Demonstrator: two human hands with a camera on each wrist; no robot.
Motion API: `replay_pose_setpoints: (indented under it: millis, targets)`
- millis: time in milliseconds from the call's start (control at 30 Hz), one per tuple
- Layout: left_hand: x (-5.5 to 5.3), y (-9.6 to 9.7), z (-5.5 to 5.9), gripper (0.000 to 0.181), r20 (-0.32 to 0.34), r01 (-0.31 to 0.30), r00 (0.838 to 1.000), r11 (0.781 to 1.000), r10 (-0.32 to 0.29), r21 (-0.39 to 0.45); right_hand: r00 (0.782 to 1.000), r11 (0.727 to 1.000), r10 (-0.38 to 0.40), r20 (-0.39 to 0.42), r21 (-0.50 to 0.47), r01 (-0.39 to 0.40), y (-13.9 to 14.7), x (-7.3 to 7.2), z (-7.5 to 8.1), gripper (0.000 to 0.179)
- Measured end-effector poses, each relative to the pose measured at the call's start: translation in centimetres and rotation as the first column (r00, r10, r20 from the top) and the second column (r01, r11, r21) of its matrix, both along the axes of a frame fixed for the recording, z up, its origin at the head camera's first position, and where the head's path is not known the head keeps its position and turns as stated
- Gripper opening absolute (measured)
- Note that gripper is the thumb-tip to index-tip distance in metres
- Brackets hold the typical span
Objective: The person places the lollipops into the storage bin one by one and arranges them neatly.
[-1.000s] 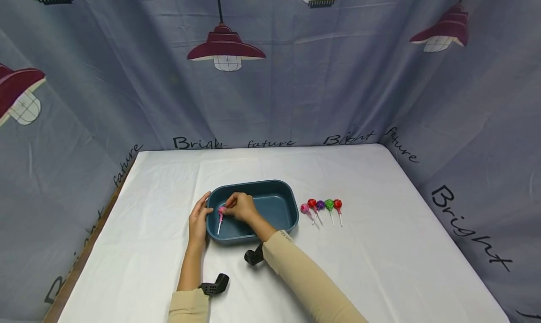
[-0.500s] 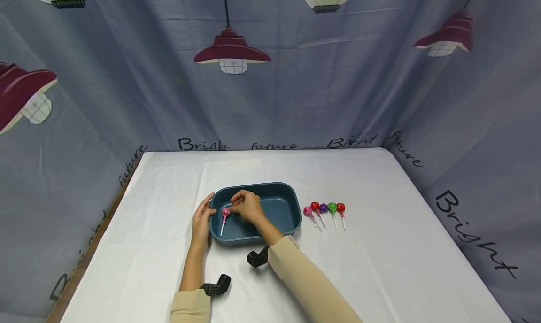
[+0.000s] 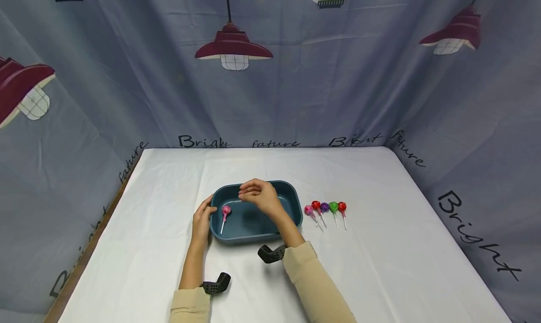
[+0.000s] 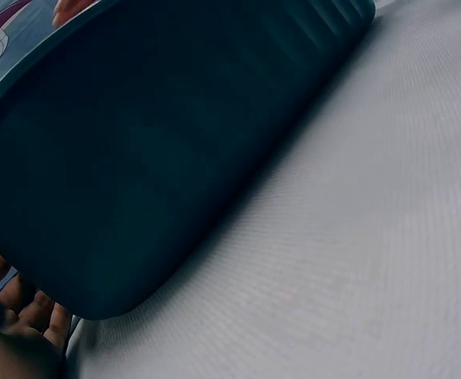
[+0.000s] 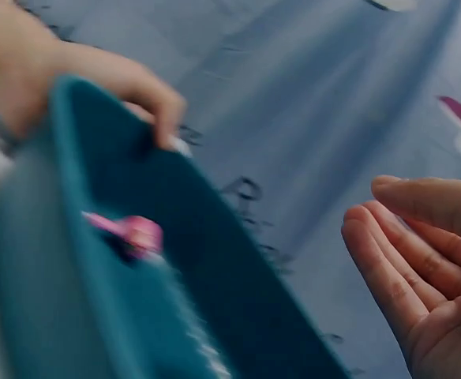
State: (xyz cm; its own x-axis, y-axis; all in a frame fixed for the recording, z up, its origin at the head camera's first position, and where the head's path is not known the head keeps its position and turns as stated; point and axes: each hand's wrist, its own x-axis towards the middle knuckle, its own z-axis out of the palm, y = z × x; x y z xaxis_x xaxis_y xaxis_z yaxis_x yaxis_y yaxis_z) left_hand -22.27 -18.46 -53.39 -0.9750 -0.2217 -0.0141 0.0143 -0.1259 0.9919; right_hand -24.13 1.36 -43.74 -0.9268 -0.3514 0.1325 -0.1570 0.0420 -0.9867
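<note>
A dark teal plastic tray [image 3: 253, 239] with rounded corners sits on the white table. Inside, at its left end, lies a pink lollipop [image 3: 226, 210], its white stick pointing toward the person. My left hand [image 3: 200, 224] grips the left end wall; in the right wrist view the thumb of that left hand [image 5: 132, 83] hooks over the rim. Above the tray's middle hovers my right hand [image 3: 261, 195], holding nothing, fingers loosely bent. The right wrist view shows that right hand [image 5: 420, 268] with a gap between thumb and fingers, away from the pink lollipop [image 5: 142, 236].
Right of the tray several lollipops lie side by side: a pink one [image 3: 309, 210], a red one [image 3: 316, 204], a purple one [image 3: 324, 207], a green one [image 3: 334, 206] and another red one [image 3: 342, 206]. A grey-blue curtain [image 3: 287, 93] encloses the table [image 3: 380, 266].
My right hand has let go of the pink lollipop, which now lies in the tray, and has lifted and moved to the right. The left hand stays on the tray's end.
</note>
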Motion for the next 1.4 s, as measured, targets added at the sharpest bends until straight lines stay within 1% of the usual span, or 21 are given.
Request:
replay_pose_setpoints:
  millis: [67,167,233,400,500,567,600,633,667,733,833,867,900,967,1000,1067,1100,1133,1233,1300,1400]
  targets:
    - [-0.1,-0.1,0.1,0.044,0.001,-0.002,1.0,1.0,0.002,-0.001,1.0,1.0,0.006,-0.01,-0.02,-0.006,1.6,0.2,1.6,0.027]
    - [-0.1,-0.2,0.5,0.043,0.005,0.004,1.0,1.0,-0.004,0.007,0.998,0.998,-0.042,-0.043,-0.041,0.041,4.0,0.1,2.9,0.027]
    - [0.1,-0.2,1.1,0.044,0.021,0.007,1.0,1.0,-0.008,0.004,0.995,0.995,-0.078,-0.058,-0.068,0.074,5.6,-0.3,2.7,0.03]
    - [1.2,0.2,3.0,0.045,0.041,0.015,0.999,1.0,-0.014,-0.009,0.981,0.972,-0.192,-0.04,-0.147,0.184,9.9,-0.9,0.9,0.031]
    - [1.3,0.4,3.2,0.045,0.04,0.017,0.999,1.0,-0.017,-0.008,0.966,0.952,-0.257,-0.03,-0.179,0.248,12.7,-0.6,0.4,0.034]
    - [1.1,0.3,2.6,0.045,0.039,0.018,0.999,1.0,-0.018,0.003,0.952,0.935,-0.304,-0.045,-0.204,0.289,14.5,-0.5,-0.1,0.036]
    - [0.9,0.2,2.2,0.045,0.037,0.021,0.999,1.0,-0.021,0.011,0.943,0.926,-0.329,-0.049,-0.214,0.312,15.5,-0.5,-0.5,0.039]
    - [0.7,0.1,1.9,0.045,0.037,0.022,0.999,1.0,-0.022,0.019,0.942,0.917,-0.331,-0.051,-0.252,0.308,16.8,-1.2,-2.1,0.038]
    - [0.6,0.1,1.5,0.044,0.035,0.022,0.999,0.999,-0.022,0.025,0.935,0.908,-0.351,-0.058,-0.263,0.325,17.9,-1.6,-3.0,0.039]
    - [0.3,-0.1,0.8,0.044,0.034,0.017,0.999,0.999,-0.018,0.032,0.93,0.89,-0.366,-0.041,-0.308,0.337,19.8,-1.9,-4.5,0.038]
    - [0.1,0.0,0.3,0.044,0.034,0.009,0.999,1.0,-0.009,0.023,0.92,0.869,-0.391,-0.018,-0.338,0.362,22.9,-3.2,-8.0,0.04]
    - [0.1,0.0,0.2,0.044,0.031,0.009,0.999,1.0,-0.01,0.019,0.907,0.864,-0.421,-0.011,-0.31,0.397,23.4,-3.0,-8.0,0.043]
    - [0.1,0.0,0.1,0.044,0.027,0.009,1.0,1.0,-0.01,0.018,0.91,0.859,-0.415,0.011,-0.326,0.395,24.0,-3.0,-8.3,0.042]
    - [0.0,0.1,0.1,0.045,0.019,0.008,1.0,1.0,-0.009,0.014,0.893,0.853,-0.45,0.011,-0.292,0.434,25.2,-3.5,-9.6,0.044]
    - [0.0,0.1,0.1,0.045,0.018,0.009,1.0,1.0,-0.009,0.013,0.892,0.85,-0.452,0.02,-0.292,0.437,25.5,-3.3,-9.7,0.044]
    - [-0.1,0.1,0.1,0.046,0.018,0.006,1.0,1.0,-0.006,0.019,0.883,0.854,-0.47,0.026,-0.24,0.461,25.9,-2.7,-9.3,0.046]
    - [-0.1,0.1,0.1,0.046,0.019,0.003,1.0,1.0,-0.003,0.023,0.883,0.86,-0.468,0.029,-0.213,0.463,25.9,-2.3,-8.9,0.046]
    - [0.0,0.1,0.0,0.046,0.023,0.003,1.0,1.0,-0.003,0.026,0.875,0.86,-0.484,0.028,-0.168,0.481,26.1,-2.0,-8.8,0.048]
    - [0.0,0.0,0.0,0.047,0.027,0.008,1.0,0.999,-0.009,0.037,0.879,0.879,-0.474,0.052,-0.027,0.475,26.1,-0.8,-7.4,0.05]
    - [0.0,-0.1,0.0,0.046,0.029,0.016,0.999,0.999,-0.017,0.038,0.896,0.9,-0.436,0.085,0.038,0.434,26.5,-0.5,-6.6,0.05]
    - [0.0,-0.1,0.0,0.045,0.029,0.019,0.999,0.999,-0.02,0.039,0.926,0.929,-0.36,0.117,0.138,0.344,27.4,-0.6,-6.1,0.05]
